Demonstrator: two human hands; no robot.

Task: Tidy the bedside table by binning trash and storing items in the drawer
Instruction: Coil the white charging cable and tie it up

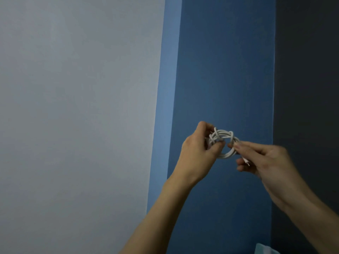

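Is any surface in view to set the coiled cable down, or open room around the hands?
No surface shows, only walls. Open air lies left of the left hand, before the grey wall, and above both hands, before the blue wall. Crowded: between it and the right hand, both holding the cable.

Dim, soft light; slight motion blur, right hand (271, 162).
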